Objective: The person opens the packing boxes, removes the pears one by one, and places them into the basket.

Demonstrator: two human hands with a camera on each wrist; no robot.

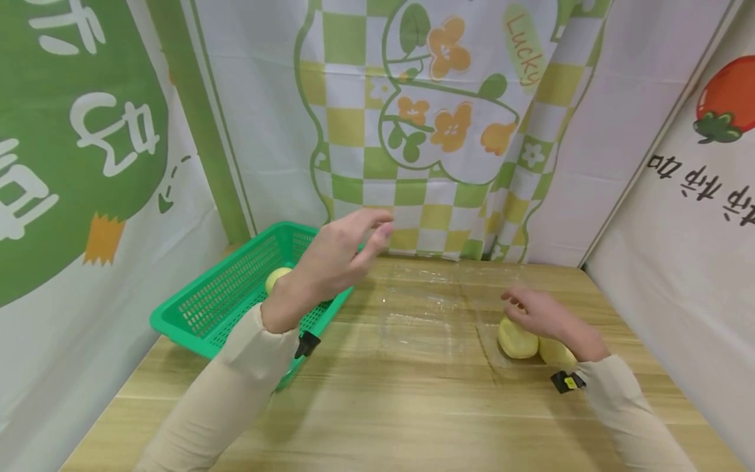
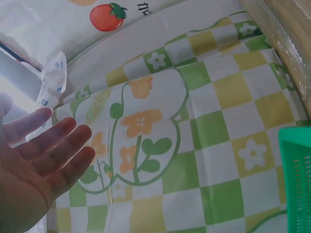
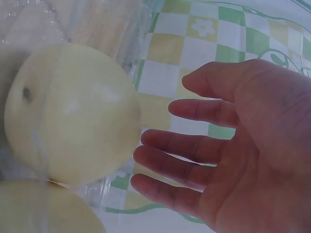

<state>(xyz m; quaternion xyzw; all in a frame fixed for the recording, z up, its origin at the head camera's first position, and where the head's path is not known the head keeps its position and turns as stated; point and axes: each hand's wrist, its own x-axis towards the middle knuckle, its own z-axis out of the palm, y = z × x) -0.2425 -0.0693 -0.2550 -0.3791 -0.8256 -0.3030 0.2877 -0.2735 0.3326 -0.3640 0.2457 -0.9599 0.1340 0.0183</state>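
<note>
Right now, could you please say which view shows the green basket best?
The head view, since most of the green basket shows there; the left wrist view catches only a piece, the right wrist view none.

The left hand (image 1: 333,259) and wrist partly hide 1 pale fruit (image 1: 275,279) inside the green basket (image 1: 183,335); right of that basket, the right hand (image 1: 548,318) and wrist partly cover 2 yellowish fruits (image 1: 518,341).

Long cream fabric sleeves (image 1: 221,387) with gathered cuffs (image 1: 259,334); a small black angular device (image 1: 306,344) at the left cuff, another at the right bearing a yellow patch (image 1: 569,382).
</note>
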